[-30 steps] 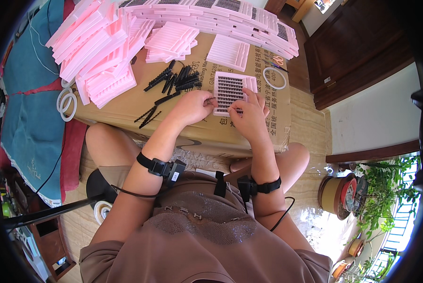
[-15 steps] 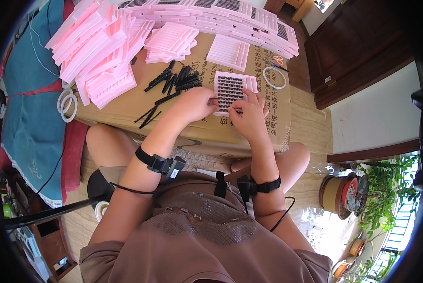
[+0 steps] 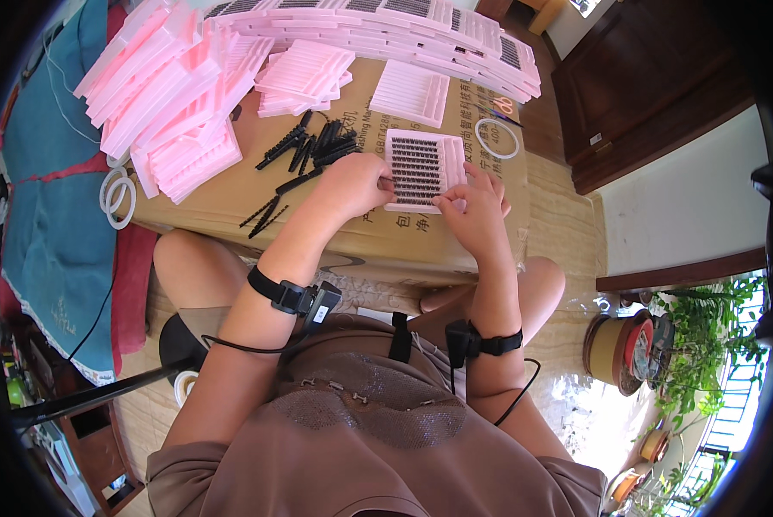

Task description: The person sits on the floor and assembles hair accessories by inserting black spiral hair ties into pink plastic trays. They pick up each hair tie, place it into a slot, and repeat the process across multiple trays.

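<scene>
On cardboard (image 3: 218, 202), pink tray (image 3: 453, 162), black rows (image 3: 415, 169) running sideways, left hand (image 3: 358, 183), right hand (image 3: 475, 214) alongside, each grip unclear

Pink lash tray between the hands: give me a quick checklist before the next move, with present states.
1. Pink lash tray resting on the cardboard box: ok.
2. Left hand at the tray's left edge: ok.
3. Right hand at its lower right side: ok.
4. Loose black lash strips apart from the tray, to its left: ok.
5. Lash strip pinched in either hand: cannot tell, fingers hide it.
</scene>
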A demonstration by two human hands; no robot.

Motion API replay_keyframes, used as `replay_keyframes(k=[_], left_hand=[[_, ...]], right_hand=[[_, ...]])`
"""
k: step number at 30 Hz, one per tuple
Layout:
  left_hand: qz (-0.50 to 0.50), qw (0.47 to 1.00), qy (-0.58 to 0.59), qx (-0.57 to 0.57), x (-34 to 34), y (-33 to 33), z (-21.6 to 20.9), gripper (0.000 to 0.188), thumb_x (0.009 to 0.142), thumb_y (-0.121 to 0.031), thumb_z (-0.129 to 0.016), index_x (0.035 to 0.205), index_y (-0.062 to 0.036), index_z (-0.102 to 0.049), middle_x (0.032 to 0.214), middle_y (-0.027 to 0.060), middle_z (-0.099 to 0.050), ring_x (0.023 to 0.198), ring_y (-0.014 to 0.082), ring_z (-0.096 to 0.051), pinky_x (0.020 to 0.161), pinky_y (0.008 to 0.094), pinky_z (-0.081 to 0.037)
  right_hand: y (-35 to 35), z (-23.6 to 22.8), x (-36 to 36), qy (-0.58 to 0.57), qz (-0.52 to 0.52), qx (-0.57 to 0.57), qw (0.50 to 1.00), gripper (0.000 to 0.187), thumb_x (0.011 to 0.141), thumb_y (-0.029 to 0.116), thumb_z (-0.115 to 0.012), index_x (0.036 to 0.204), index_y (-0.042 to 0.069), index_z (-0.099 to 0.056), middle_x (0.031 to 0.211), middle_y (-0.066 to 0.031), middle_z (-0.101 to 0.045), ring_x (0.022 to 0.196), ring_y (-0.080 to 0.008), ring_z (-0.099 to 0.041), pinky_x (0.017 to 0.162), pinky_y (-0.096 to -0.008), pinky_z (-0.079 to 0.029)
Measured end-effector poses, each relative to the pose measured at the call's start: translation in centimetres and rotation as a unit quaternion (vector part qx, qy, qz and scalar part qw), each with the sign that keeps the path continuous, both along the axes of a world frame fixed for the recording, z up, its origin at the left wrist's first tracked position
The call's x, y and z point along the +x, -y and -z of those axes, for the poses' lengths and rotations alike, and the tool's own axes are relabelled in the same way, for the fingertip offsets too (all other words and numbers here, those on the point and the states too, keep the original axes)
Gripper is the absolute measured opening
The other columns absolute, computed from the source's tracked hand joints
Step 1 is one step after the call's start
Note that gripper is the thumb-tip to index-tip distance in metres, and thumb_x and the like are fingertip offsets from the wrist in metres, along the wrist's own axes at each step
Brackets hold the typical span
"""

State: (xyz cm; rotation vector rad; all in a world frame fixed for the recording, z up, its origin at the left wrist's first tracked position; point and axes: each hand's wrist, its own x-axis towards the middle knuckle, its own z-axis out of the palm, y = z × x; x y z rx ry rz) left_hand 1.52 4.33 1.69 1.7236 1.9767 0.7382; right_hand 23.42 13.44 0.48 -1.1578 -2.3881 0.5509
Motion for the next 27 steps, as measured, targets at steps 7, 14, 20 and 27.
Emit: replay_keyframes(k=[7,14,20,27], left_hand=[[-0.006,1.0,-0.012,-0.025,-0.2,-0.2,0.3,0.02,0.077,-0.016,-0.078,0.092,-0.0046,-0.078,0.086,0.016,-0.074,0.082,0.0329,-0.072,0.075,0.0401,-0.055],[-0.008,1.0,-0.013,-0.026,-0.2,-0.1,0.2,0.02,0.076,-0.017,-0.079,0.092,-0.0035,-0.078,0.086,0.0169,-0.074,0.082,0.0334,-0.072,0.075,0.0403,-0.055],[-0.01,1.0,-0.013,-0.018,-0.3,-0.2,0.5,0.02,0.076,-0.017,-0.079,0.09,-0.0027,-0.077,0.086,0.0177,-0.073,0.082,0.0337,-0.072,0.076,0.0404,-0.055],[-0.018,0.998,0.051,-0.009,-0.6,0.1,1.1,0.019,0.077,-0.015,-0.079,0.091,-0.002,-0.077,0.085,0.0181,-0.073,0.08,0.0327,-0.072,0.075,0.0387,-0.055]], right_hand=[[-0.2,-0.7,-0.5,0.041,-0.012,0.04,0.998,0.017,0.077,0.028,-0.08,0.082,0.013,-0.081,0.151,-0.0143,-0.052,0.143,-0.0393,-0.034,0.111,-0.0596,-0.023],[-0.1,-1.5,-1.2,0.077,-0.008,0.046,0.996,0.016,0.074,0.027,-0.083,0.077,0.012,-0.08,0.151,-0.0148,-0.053,0.144,-0.0364,-0.034,0.111,-0.0582,-0.023],[-0.1,-1.7,-1.6,0.11,0.002,0.06,0.992,0.016,0.076,0.027,-0.078,0.079,0.013,-0.082,0.149,-0.0148,-0.056,0.143,-0.0384,-0.036,0.111,-0.059,-0.027],[-0.9,-1.6,-0.3,0.081,0.011,0.005,0.997,0.013,0.085,0.022,-0.071,0.083,0.013,-0.08,0.147,-0.0109,-0.058,0.143,-0.0354,-0.038,0.112,-0.0582,-0.024]])
